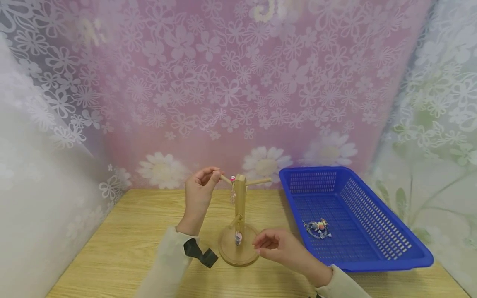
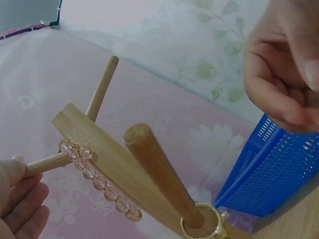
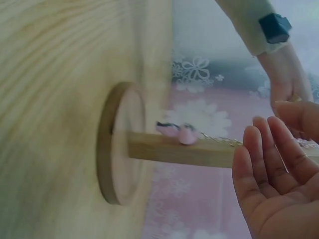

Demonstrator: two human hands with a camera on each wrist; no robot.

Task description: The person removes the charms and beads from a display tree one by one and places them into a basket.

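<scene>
- Wooden stand (image 1: 240,200): upright on the surface (image 1: 149,231), to the left of the blue basket (image 1: 387,215).
- Left hand (image 1: 201,188): thumb and fingers pinch the outer end of the left peg (image 2: 47,165).
- Pink beaded strand (image 2: 99,182): looped over that same peg, close to the post, beads hanging down.
- Right hand (image 1: 281,248): released, fingers loosely bent, just right of the stand's round base (image 1: 242,257).
- Near peg (image 2: 159,172): gold ring (image 2: 219,226) around it; pink-and-dark charm (image 3: 182,134) hangs below on a gold chain.
- Bluish trinket (image 1: 317,229): lying inside the basket, toward its left wall.
</scene>
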